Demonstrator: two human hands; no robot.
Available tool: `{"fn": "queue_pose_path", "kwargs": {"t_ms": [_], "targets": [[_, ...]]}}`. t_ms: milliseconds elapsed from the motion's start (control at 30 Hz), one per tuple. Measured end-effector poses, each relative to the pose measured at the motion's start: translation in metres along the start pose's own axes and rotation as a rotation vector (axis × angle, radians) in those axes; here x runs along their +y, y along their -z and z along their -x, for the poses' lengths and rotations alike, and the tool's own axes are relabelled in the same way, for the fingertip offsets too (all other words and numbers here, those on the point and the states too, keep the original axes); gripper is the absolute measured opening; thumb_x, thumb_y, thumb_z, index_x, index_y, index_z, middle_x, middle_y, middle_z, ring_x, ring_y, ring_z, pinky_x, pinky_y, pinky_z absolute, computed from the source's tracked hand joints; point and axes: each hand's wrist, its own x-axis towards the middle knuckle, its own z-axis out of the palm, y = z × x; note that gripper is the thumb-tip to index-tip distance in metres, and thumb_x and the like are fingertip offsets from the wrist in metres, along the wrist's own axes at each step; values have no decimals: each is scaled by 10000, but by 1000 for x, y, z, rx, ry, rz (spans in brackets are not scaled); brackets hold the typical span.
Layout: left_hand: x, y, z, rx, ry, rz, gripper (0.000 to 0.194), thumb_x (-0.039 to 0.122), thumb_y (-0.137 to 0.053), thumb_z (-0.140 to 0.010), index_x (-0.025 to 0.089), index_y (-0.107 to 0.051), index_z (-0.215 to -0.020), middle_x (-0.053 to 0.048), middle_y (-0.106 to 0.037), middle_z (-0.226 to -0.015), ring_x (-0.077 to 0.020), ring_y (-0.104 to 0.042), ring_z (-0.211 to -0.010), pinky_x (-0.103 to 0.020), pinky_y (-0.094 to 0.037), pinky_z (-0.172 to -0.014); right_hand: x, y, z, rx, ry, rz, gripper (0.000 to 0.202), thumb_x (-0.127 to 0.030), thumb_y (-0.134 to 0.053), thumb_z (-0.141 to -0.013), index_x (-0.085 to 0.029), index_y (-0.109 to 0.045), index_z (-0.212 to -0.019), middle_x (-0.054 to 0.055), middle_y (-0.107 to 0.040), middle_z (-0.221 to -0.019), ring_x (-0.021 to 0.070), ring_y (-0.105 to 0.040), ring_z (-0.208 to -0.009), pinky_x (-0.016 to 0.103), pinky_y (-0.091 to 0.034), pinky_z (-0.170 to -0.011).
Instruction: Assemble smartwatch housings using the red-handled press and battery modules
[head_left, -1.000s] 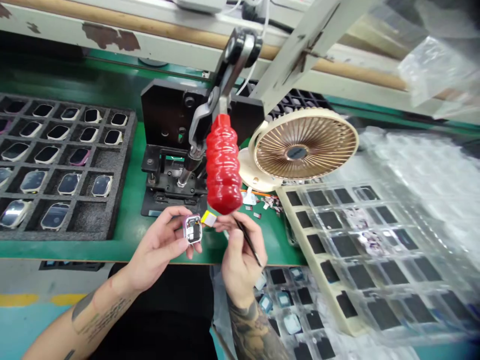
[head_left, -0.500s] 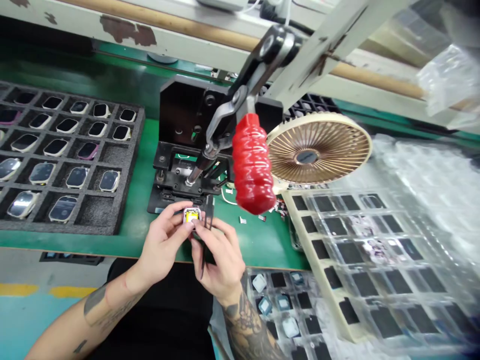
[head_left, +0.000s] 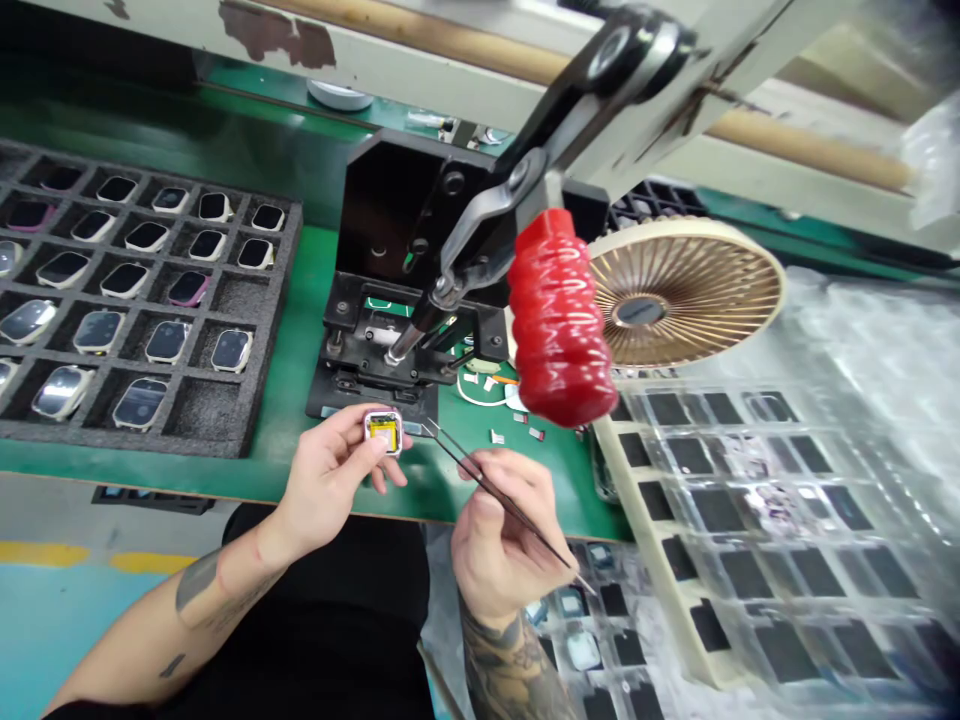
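My left hand (head_left: 334, 472) grips an opened smartwatch case (head_left: 383, 434), its thumb resting on the yellow part inside. In my right hand (head_left: 506, 535) is a pair of dark tweezers (head_left: 495, 487), held like a pen. The tweezer tips are slightly parted and point toward the watch case, a short way to its right, not touching it. Just beyond both hands stands a black clamp press (head_left: 375, 370) with a red handle (head_left: 562, 320).
On the left lies a grey foam tray (head_left: 202, 410) of smartwatches. A round fan (head_left: 686, 295) stands behind the red handle. Small connectors (head_left: 517, 418) are scattered on the green table (head_left: 450, 485). Clear plastic trays (head_left: 739, 515) are stacked at the right, near the table edge.
My right hand has let go of the watch case and drawn back to the right, the tweezers now turned toward the case. My left hand still holds it. The camera view has shifted slightly.
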Motion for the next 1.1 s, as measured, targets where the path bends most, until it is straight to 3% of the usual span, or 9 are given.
{"fn": "queue_pose_path", "kwargs": {"t_ms": [133, 233, 333, 533, 733, 867, 933, 1000, 1100], "targets": [[-6, 0, 5, -9, -50, -133, 349, 403, -726, -1114, 135, -732, -1338, -90, -836, -950, -193, -811, -739, -271, -649, -649, 4, -13, 5, -80, -4, -103, 285, -113, -716, -1029, -284, -815, -1235, 70, -820, -1071, 259, -802, -983, 464, -699, -797], [-7, 0, 9, -28, -68, -226, 334, 391, -685, -1139, 156, -728, -1371, -84, -838, -1002, -189, -814, -780, -284, -677, -705, 7, -20, 8, -112, -8, -121, 296, -85, -710, -1024, -271, -805, -1233, 65, -836, -1075, 247, -812, -983, 464, -695, -844], [-7, 0, 11, -49, -63, -273, 336, 393, -664, -1149, 169, -723, -1392, -97, -850, -1089, -197, -823, -818, -295, -687, -735, 9, -21, 11, -134, -44, -86, 262, -115, -702, -1038, -273, -799, -1223, 72, -840, -1086, 252, -813, -1001, 465, -696, -840], [-8, 2, 10, -50, -73, -287, 317, 391, -664, -1148, 179, -730, -1373, -68, -842, -998, -187, -797, -775, -288, -672, -724, 10, -20, 11, -142, -52, -44, 186, -173, -714, -1049, -274, -803, -1179, 76, -838, -1070, 261, -816, -1011, 479, -706, -863], [-13, 2, 11, -56, -63, -260, 375, 373, -687, -1133, 183, -712, -1455, -84, -850, -1036, -198, -814, -785, -285, -661, -691, 16, -18, 1, -152, -370, -254, 109, -277, -707, -1097, -234, -797, -1143, 69, -809, -1029, 198, -801, -872, 342, -673, -741], [-12, 0, 10, -52, -73, -162, 481, 370, -723, -1114, 187, -645, -1552, -81, -842, -975, -199, -815, -756, -266, -640, -638, 16, -16, -5, -267, -376, -472, 107, -303, -710, -1095, -243, -795, -1119, 37, -773, -906, 175, -744, -756, 322, -645, -674], [-12, -1, 8, -33, -71, -116, 468, 371, -742, -1104, 188, -650, -1525, -87, -841, -997, -199, -822, -754, -256, -635, -626, 16, -16, -5, -204, -304, -491, 107, -297, -708, -1090, -248, -801, -1110, 37, -761, -894, 191, -750, -794, 329, -648, -674], [-11, -1, 7, -7, -65, -77, 433, 375, -753, -1098, 184, -664, -1477, -92, -841, -1022, -193, -826, -741, -247, -628, -614, 16, -18, -4, -37, -250, -437, 110, -291, -708, -1087, -250, -805, -1119, 43, -767, -927, 196, -766, -845, 321, -653, -682], [-11, 0, 6, -3, -55, -33, 428, 379, -767, -1092, 187, -657, -1457, -98, -847, -1036, -192, -831, -736, -243, -625, -616, 19, -22, -2, 64, -283, -326, 118, -304, -716, -1085, -243, -804, -1134, 56, -787, -996, 192, -780, -852, 325, -665, -700]]}}
